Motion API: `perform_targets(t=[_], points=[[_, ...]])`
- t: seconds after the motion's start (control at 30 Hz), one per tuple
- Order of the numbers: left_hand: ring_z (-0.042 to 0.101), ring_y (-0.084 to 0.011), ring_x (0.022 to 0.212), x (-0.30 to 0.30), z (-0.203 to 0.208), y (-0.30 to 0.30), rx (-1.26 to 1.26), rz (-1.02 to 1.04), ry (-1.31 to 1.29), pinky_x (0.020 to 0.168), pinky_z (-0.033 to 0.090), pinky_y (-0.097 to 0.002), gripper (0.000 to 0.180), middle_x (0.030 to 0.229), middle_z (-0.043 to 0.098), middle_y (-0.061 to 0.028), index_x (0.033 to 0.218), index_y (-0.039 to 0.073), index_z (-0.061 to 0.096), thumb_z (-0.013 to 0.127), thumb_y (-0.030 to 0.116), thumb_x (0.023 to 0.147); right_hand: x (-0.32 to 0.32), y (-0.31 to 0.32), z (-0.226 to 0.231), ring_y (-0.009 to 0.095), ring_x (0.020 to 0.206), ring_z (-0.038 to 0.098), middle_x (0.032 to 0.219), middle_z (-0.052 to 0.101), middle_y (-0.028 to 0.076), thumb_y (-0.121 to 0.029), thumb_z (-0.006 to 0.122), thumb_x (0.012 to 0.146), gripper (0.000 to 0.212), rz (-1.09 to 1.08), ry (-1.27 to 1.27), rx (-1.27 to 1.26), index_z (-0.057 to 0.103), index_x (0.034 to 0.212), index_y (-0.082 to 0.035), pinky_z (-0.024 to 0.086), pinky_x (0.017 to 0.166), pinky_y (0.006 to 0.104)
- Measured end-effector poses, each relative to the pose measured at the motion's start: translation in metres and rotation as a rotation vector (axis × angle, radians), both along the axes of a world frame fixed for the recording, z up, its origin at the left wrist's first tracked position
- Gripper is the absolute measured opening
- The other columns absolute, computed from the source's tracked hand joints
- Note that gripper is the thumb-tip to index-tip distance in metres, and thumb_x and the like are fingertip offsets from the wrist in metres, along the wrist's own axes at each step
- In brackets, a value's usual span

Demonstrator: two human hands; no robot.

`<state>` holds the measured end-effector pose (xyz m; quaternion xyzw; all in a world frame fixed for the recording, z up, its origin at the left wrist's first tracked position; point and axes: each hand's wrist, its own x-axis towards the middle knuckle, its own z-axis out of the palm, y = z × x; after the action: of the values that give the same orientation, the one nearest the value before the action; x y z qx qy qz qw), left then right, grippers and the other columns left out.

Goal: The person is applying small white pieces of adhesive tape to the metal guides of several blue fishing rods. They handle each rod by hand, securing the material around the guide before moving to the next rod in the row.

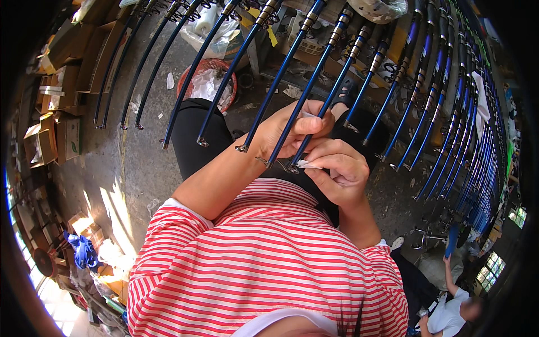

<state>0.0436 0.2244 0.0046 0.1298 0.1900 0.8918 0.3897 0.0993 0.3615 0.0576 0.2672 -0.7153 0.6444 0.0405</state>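
Workshop floor of grey concrete [140, 168] seen below, cardboard boxes [62, 73] stacked left of blue rod. Row of dark rods [449, 112] hung overhead, right of blue rod. Red basket [205, 78] set on floor behind it. Blue rod [306, 95] gripped near lower end by left hand [292, 132], fingers clamped around it. Small white strip [306, 164] pinched at rod tip by right hand [337, 171], fingers closed together. Another person [455, 309] seen far lower right.

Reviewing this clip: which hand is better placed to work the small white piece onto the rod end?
Right. The right hand already pinches the small white piece beside the blue rod, whereas the left hand is wrapped around it.
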Motion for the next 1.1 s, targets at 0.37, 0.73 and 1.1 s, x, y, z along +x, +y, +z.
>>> perform_targets(t=[0.37,0.73,1.1], points=[[0.034,-0.0042,0.049,-0.003,0.017,0.004,-0.036,0.039,0.017,0.042,0.027,-0.019,0.043,0.058,0.037,0.0056,0.069,0.009,0.049,0.076,0.042,0.069,0.0,0.002,-0.005,0.025,0.084,0.062,0.085,0.061,0.013,0.008,0.069,0.069,0.014,0.006,0.009,-0.033,0.061,0.08,0.003,0.05,0.073,0.0312],[0.031,-0.0015,0.049,-0.018,-0.012,0.015,-0.184,-0.023,-0.223,0.038,0.021,-0.0148,0.041,0.081,0.053,0.0008,0.103,0.003,0.054,0.053,0.041,0.088,0.023,0.027,-0.006,0.029,0.086,0.063,0.084,0.061,0.014,0.005,0.066,0.074,0.011,-0.166,-0.002,-0.074,0.059,0.08,0.0,0.053,0.071,0.0328],[0.027,-0.0006,0.044,-0.022,0.005,0.03,0.012,-0.071,-0.131,0.039,0.022,-0.0155,0.028,0.065,0.045,0.0032,0.101,-0.001,0.055,0.059,0.024,0.087,0.031,0.043,-0.005,0.028,0.086,0.065,0.083,0.061,0.013,0.01,0.067,0.069,0.014,-0.233,-0.027,-0.097,0.06,0.079,0.002,0.053,0.071,0.0317]])
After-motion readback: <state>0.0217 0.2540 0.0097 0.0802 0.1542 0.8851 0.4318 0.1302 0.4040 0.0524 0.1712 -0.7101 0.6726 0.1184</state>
